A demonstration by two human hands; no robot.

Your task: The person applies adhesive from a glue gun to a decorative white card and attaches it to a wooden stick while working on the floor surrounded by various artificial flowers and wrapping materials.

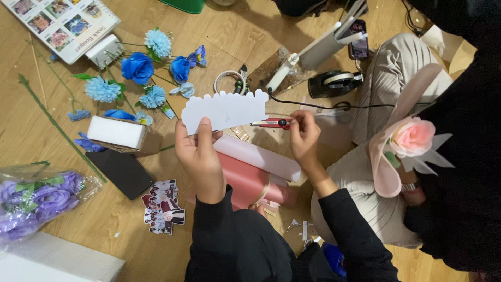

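- My left hand (198, 156) pinches the white scalloped card (225, 110) by its lower left corner, thumb on the front, so the card stands up flat towards me and its wavy top edge shows whole.
- My right hand (304, 137) is at the card's right end, fingers curled on the red cutter (271, 123), which lies just below the card's lower right corner; I judge it is kept close for trimming.
- The pink rolls (255, 177) lie under the card, between my wrists, within easy reach.
- Left of the card, blue flowers (138, 68) are spread loose on the floor (104, 219), and a white foam block (116, 132) sits below them.
- Right of the card, another person holds a pink rose (412, 137) in wrapping; their holding hand is mostly hidden.
- Whether the cutter's blade is out I cannot tell; my fingers cover it.
- The purple flowers (36, 198), far left of the card, are cut off by the edge.
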